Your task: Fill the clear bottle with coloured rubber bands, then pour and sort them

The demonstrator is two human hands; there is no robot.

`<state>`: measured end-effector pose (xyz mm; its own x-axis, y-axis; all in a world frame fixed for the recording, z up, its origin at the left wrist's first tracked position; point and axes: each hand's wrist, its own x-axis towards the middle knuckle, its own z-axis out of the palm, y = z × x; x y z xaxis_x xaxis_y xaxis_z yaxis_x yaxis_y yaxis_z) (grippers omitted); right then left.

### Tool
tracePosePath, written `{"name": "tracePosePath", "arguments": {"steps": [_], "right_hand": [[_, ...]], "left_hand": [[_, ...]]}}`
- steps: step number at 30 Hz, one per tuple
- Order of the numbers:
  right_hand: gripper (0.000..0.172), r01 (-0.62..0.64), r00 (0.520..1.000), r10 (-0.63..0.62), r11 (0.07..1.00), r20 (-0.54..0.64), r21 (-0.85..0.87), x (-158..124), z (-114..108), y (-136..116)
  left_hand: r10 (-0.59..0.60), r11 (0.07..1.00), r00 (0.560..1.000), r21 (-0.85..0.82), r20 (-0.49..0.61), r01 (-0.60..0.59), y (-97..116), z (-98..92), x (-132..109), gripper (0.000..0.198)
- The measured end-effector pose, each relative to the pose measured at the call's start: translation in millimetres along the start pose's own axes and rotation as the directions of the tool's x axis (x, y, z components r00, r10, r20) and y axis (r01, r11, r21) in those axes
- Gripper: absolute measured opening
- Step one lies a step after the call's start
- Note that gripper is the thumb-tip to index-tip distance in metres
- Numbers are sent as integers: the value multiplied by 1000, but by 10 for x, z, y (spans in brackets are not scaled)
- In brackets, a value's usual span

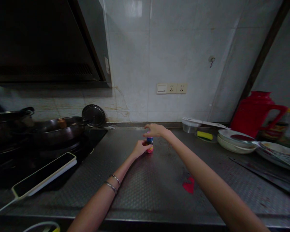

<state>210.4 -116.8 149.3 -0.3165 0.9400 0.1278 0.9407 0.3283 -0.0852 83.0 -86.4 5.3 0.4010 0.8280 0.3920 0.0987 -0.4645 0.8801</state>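
A small blue, red and pink bottle or can (149,141) stands upright on the metal countertop (135,180). Its exact kind is hard to make out. My left hand (140,149) is closed round its lower part from the left, thumb in front. Above, my right hand (155,130) reaches in from the right, its fingers curled about the top, which they partly hide. A red torn-looking scrap (188,185) lies on the counter near my right forearm.
A white phone (44,174) with a cable lies at the left by the stove, where a wok (59,130) sits. At right are a yellow sponge (205,135), a clear cup (190,126), stacked bowls (234,145), a red jug (252,112) and a dark flat blade-like object (263,175).
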Motion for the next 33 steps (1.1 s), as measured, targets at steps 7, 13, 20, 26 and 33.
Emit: {"name": "tracePosePath", "arguments": {"steps": [7,13,20,26,33], "right_hand": [[39,-42,999,42,995,8,-86,-15,33,-62],[53,87,993,-87,996,80,-1,-26,-37,7],[47,-114,993,109,984,-48,-138,-34,95,-101],[29,95,995,-95,995,18,29,-35,-52,-9],[51,-2,991,36,967,-129,254,-19,-39,451]], "left_hand": [[24,1000,1000,-16,12,-24,-14,-2,-4,35],[29,1000,1000,-10,3,-29,-45,6,3,35],[-4,1000,1000,-8,-5,4,-61,4,9,34],[22,1000,1000,-14,19,-22,28,4,-21,33],[1,1000,1000,10,11,-1,1,6,-9,35]]}}
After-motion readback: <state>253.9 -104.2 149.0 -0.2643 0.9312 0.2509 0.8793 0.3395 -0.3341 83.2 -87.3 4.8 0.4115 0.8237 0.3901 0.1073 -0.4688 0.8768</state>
